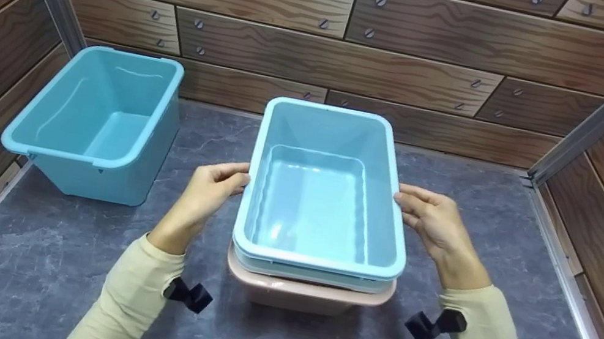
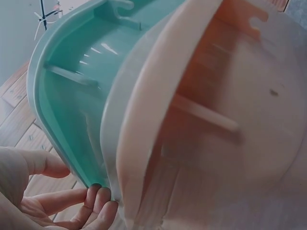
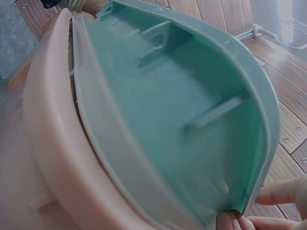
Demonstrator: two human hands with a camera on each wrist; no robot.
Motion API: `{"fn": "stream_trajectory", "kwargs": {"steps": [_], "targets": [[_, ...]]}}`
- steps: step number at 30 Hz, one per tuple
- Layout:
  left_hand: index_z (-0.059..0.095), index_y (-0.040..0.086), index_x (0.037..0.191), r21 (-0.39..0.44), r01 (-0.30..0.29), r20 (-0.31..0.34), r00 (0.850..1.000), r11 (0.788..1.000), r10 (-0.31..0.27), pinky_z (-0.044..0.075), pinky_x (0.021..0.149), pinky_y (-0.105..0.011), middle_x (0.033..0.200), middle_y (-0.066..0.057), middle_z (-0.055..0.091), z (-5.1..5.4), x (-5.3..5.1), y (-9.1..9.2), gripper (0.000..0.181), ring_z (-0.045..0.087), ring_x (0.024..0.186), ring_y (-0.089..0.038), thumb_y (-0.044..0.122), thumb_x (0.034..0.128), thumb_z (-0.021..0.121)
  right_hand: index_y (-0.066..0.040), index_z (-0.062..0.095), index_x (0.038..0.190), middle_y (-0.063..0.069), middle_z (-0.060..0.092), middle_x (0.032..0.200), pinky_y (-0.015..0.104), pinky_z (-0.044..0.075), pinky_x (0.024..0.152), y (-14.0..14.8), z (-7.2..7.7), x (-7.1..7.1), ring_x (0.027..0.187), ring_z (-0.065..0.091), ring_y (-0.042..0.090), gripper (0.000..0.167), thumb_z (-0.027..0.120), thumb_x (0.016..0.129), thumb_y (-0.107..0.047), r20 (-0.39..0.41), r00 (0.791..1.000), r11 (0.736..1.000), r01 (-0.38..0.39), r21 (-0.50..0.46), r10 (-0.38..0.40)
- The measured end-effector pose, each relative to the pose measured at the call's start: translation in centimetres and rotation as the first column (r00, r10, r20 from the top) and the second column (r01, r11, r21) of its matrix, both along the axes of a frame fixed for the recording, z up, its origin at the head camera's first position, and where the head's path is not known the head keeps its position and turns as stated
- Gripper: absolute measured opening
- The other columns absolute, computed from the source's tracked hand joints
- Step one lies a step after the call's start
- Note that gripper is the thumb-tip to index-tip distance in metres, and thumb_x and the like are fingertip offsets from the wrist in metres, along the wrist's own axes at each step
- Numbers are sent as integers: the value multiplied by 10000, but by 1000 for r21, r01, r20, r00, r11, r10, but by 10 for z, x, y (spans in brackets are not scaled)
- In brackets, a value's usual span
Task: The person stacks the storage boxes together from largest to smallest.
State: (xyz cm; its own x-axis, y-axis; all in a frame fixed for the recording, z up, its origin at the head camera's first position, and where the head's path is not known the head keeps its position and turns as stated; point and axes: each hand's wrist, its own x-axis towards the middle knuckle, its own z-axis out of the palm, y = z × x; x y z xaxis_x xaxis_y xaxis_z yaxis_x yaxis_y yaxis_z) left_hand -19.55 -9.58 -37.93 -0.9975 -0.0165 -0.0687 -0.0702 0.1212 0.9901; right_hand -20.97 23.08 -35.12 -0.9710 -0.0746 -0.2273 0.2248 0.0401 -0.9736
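Note:
A light blue plastic bin sits at the top of a nested stack, its inside bare. My left hand pinches its left rim, and my right hand grips the right rim. In both wrist views fingertips curl under the rim, with the thumb higher up. Below the blue bin shows a pale grey-white rim, and under that a pinkish bin. In the wrist views the blue rim stands well above the pale rim, with the ribbed outer wall between them. Most of the lower bins is hidden.
Another blue bin stands to the left, near the left wall, with nothing visible in it. Wood-patterned panels enclose the back and sides. The dark grey floor stretches around the stack.

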Motion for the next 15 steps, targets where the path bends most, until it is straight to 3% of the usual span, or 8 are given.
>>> {"fn": "stream_trajectory", "kwargs": {"steps": [15], "targets": [[605,-56,1252,9,6,-5,1000,1000,-6,522,1013,-437,1257,-267,627,-4,0,0,347,655,1038,-204,66,937,522,167,354,1395,-118,702,782,141,561,737,0,-5,-2,748,658,17,561,570,949,-96,29,1000,1000,12,-17,-11]]}}
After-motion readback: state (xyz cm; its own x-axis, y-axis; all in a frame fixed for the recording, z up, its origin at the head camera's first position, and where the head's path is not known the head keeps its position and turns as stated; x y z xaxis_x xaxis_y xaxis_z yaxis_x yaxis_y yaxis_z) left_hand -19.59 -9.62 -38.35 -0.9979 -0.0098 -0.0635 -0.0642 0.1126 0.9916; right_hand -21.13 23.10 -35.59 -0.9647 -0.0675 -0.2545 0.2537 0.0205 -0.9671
